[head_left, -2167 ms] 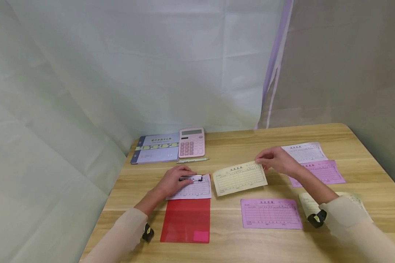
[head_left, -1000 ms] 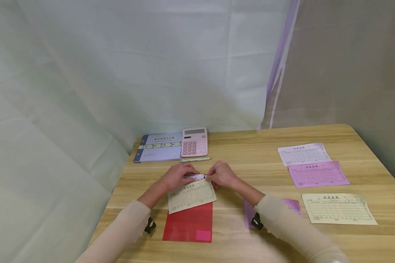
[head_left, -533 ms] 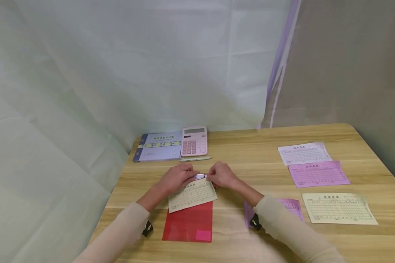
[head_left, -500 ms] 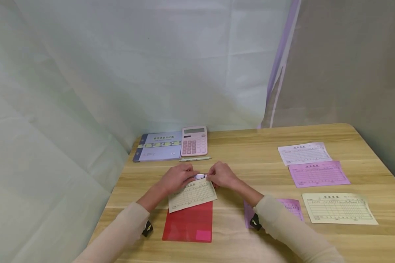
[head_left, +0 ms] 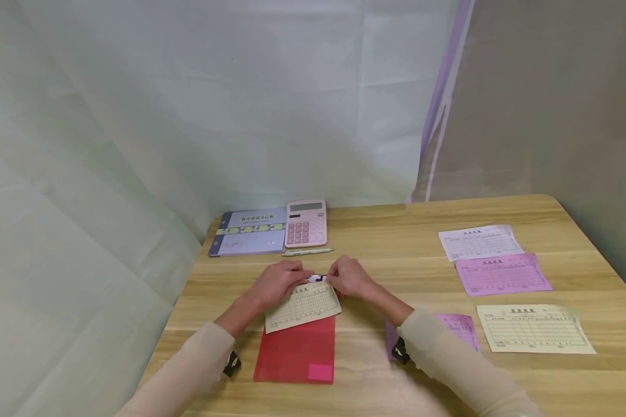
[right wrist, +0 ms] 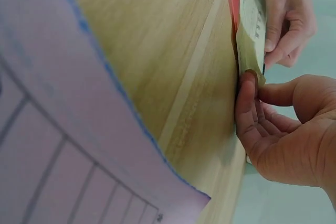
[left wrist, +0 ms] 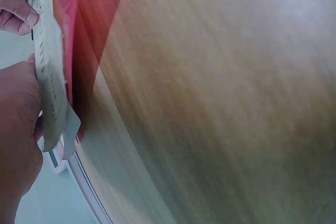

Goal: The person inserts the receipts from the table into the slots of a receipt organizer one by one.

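Note:
A red clip folder (head_left: 294, 353) lies on the table in the head view, with a pink label at its lower right corner. Over its upper part is a yellow printed form (head_left: 302, 307), with the edge of a white sheet under it in the left wrist view. My left hand (head_left: 279, 284) grips the folder's metal clip (head_left: 315, 278) at the top edge, its fingers partly covering it. My right hand (head_left: 350, 277) pinches the form's upper right corner between thumb and fingers; the right wrist view shows this pinch (right wrist: 254, 80) closely.
Behind the folder lie a pen (head_left: 308, 252), a pink calculator (head_left: 306, 225) and a blue account book (head_left: 247, 233). At the right are a white form (head_left: 480, 242), a purple form (head_left: 503, 274) and a yellow form (head_left: 534, 329). Another purple form (head_left: 461, 330) is partly under my right forearm.
My right hand has carried the yellow form left from the table's middle onto the folder. Over the last second the form has slid slightly up at the clip. My left hand has stayed there.

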`<state>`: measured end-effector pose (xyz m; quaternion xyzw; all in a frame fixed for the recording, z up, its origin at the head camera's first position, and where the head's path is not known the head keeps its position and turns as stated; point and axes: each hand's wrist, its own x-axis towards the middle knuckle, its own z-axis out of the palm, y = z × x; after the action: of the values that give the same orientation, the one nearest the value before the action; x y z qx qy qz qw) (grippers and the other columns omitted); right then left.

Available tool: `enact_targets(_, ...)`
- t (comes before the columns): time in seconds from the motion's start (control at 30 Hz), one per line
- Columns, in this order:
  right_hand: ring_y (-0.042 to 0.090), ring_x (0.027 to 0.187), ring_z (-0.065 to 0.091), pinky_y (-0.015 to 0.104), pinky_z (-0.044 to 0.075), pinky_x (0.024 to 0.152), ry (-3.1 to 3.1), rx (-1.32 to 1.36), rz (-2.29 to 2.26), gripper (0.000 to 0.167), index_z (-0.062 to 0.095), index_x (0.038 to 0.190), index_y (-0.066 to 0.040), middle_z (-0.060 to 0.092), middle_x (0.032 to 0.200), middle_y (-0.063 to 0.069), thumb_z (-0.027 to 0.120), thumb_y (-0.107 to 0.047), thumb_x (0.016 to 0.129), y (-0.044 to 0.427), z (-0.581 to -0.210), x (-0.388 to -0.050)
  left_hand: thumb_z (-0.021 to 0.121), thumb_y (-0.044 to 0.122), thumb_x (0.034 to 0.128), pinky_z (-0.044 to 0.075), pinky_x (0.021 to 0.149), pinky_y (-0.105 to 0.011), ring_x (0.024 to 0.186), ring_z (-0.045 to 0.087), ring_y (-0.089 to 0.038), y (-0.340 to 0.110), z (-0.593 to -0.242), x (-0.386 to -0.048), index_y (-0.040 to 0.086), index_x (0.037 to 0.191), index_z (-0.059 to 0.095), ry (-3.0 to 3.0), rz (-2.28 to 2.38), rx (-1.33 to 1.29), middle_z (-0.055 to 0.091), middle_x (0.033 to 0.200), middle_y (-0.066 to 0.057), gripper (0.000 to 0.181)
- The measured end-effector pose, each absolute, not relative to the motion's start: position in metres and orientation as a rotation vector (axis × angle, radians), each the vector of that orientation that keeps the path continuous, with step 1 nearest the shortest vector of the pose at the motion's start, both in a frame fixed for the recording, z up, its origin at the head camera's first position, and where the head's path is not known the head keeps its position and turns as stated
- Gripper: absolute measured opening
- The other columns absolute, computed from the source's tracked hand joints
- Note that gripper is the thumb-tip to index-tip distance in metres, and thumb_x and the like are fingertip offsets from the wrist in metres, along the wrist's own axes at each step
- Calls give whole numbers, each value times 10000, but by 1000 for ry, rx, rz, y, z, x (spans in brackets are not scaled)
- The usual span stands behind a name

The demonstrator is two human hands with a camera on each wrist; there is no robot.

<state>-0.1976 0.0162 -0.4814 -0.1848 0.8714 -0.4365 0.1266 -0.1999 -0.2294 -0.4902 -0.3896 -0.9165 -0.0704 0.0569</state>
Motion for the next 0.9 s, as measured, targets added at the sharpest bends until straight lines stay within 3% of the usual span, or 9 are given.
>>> enact_targets(0.37,138,488,626,239,485,482,2515,-498,-1279,160,787,855,0,667,585,40,700,-26,986,13,-482,-197,703,179,1045,559,747,-329,886,631,-136,-233,-494,-201,178,1273,792,-2732,-212,-1173,672,970,47,245)
enact_targets(0.7,125,494,611,239,487,486,2494,-426,-1227,208,765,818,-20,657,581,38,667,-37,1001,10,-482,-200,729,266,1033,515,743,-275,866,554,-104,-233,-494,-196,193,1338,764,-2788,-188,-1142,638,982,69,315)
enact_targets(0.9,86,490,481,237,391,492,2558,-577,-1069,314,719,709,-59,541,542,-36,710,-163,1006,14,-480,-208,745,279,1022,522,747,-283,864,553,-106,-230,-493,-195,182,1319,774,-2771,-194,-1133,631,966,65,314)
